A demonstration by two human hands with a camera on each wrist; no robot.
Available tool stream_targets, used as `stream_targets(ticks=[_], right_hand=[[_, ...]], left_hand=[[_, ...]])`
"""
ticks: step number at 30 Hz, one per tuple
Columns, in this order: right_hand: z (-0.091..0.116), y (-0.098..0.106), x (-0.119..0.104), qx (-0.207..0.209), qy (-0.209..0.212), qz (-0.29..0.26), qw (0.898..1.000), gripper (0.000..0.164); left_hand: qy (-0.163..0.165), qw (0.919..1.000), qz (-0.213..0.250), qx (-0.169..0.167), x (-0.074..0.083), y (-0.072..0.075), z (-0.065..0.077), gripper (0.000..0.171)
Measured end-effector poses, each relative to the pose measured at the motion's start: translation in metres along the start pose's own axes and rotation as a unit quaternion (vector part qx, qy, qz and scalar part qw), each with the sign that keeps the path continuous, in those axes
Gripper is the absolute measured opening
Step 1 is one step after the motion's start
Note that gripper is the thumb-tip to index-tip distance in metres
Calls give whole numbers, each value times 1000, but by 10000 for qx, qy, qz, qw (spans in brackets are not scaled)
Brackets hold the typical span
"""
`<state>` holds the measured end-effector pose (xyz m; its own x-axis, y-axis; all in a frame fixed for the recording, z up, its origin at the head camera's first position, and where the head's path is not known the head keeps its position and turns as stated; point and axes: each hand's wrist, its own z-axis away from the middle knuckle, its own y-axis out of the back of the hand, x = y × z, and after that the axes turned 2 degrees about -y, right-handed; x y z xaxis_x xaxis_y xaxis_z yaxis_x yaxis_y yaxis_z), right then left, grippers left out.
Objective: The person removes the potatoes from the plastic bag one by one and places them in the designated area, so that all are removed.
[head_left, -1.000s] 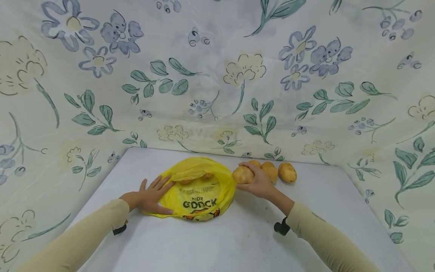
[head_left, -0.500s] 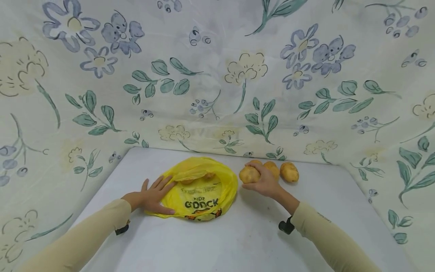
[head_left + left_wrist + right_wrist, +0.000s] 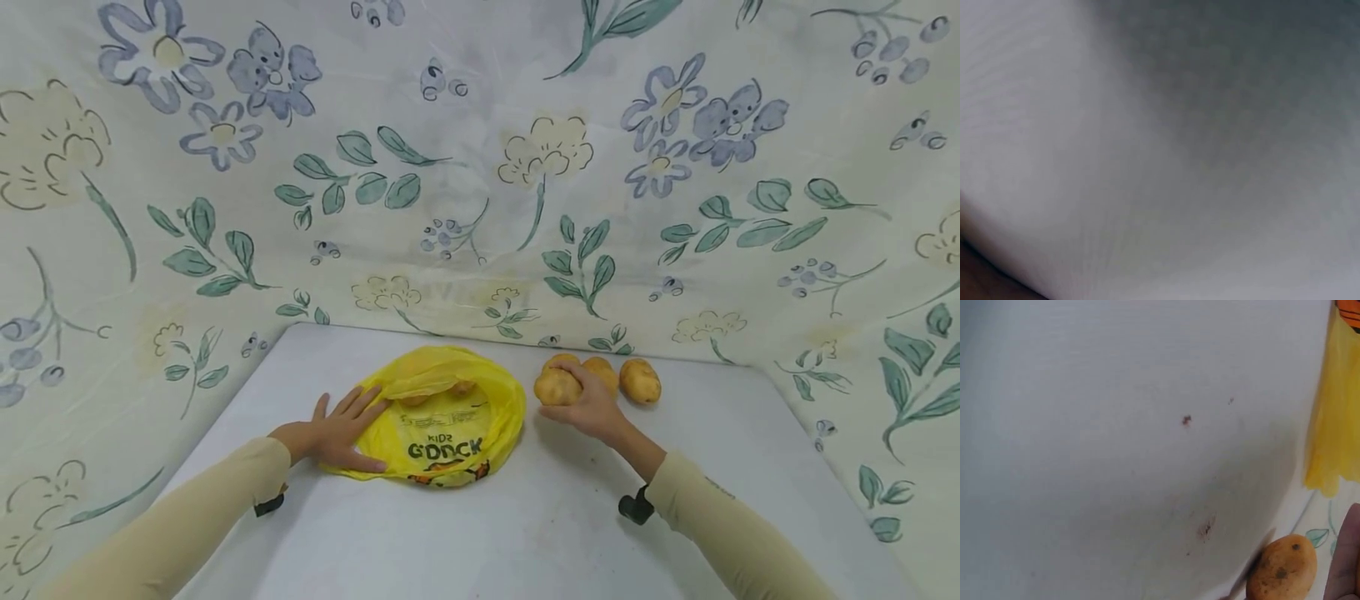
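In the head view a yellow plastic bag (image 3: 442, 446) with dark printing lies on the table, its mouth toward the person. Partly covered potatoes (image 3: 461, 388) show inside it. My left hand (image 3: 337, 433) rests with spread fingers on the bag's left edge. To the right of the bag, my right hand (image 3: 592, 408) grips a potato (image 3: 558, 387) between thumb and fingers. Another potato (image 3: 561, 358) is mostly hidden behind the held one, and a second (image 3: 603, 373) is partly covered by the hand. A third potato (image 3: 640, 382) lies farther right.
A white table (image 3: 517, 542) spreads under everything, with small dark specks. Floral cloth (image 3: 480, 208) hangs behind it and at both sides. In the right wrist view, a loose potato (image 3: 1282, 569) lies near the bag's yellow edge (image 3: 1332, 425). The left wrist view is a grey blur.
My right hand has moved a little to the right, away from the bag, still gripping the potato. My left hand has stayed on the bag.
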<state>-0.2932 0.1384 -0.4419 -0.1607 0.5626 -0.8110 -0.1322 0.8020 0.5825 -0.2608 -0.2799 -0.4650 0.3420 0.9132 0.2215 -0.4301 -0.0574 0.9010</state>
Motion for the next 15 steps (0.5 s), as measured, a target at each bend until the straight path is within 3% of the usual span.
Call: stream_targets(ticks=[6, 9, 15], right_hand=[[1, 2, -1, 64, -392, -190, 9990, 74], [2, 4, -3, 37, -603, -572, 9965, 74], [4, 5, -1, -162, -1263, -1610, 9787, 74]], left_hand=[[-36, 10000, 24, 67, 0, -3, -4, 116], [8, 10000, 0, 62, -2, -3, -4, 117], [-36, 10000, 43, 68, -4, -3, 0, 116]])
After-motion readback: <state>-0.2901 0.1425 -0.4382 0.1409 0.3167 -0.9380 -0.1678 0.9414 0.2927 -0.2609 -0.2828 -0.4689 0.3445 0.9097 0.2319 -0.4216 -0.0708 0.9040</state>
